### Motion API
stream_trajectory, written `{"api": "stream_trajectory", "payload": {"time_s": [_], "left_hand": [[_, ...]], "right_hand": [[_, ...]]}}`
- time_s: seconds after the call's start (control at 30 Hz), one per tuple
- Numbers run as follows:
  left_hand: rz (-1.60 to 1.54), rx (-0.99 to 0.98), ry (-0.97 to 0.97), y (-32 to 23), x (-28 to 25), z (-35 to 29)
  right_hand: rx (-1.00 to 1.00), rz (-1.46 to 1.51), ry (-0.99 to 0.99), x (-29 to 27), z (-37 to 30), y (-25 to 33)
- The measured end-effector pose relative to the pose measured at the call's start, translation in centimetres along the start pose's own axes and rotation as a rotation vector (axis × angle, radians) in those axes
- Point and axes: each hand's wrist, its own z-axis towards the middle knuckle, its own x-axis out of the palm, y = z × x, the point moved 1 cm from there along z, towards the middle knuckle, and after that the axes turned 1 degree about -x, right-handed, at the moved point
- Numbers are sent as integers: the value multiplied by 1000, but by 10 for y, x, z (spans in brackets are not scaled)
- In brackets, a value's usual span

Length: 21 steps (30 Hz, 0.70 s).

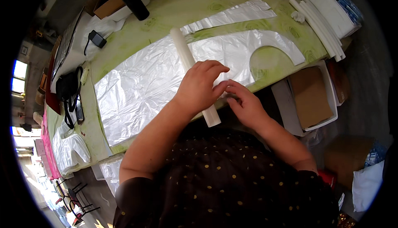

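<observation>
A thin, shiny white plastic sheet [137, 83] lies spread over the table, with a rounded cut-out near its right end. Across it rests a long whitish tube [181, 47], whose near end sticks out past the table edge. My left hand [201, 85] lies over the middle of this tube, fingers bent toward the right. Beside the tube, my right hand [246, 105] has its fingers curled, and its fingertips meet those of my left hand. Both hands look closed in a pinch; what is between the fingertips is too small and hidden to make out.
The green-patterned table [166, 14] carries a black cylinder [133, 5], a small black device [97, 39] and a black bag [68, 88]. Several white tubes [317, 27] lie at the right. Below the right edge stands a white bin [327, 89] with cardboard.
</observation>
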Motion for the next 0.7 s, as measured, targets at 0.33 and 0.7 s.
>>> {"api": "stream_trajectory", "payload": {"time_s": [0.33,0.7], "left_hand": [[25,-422,453,11,43,51],[-215,-558,292,17,23,39]], "right_hand": [[78,305,-173,-22,-37,-22],[-209,-646,-157,-64,94,-30]]}}
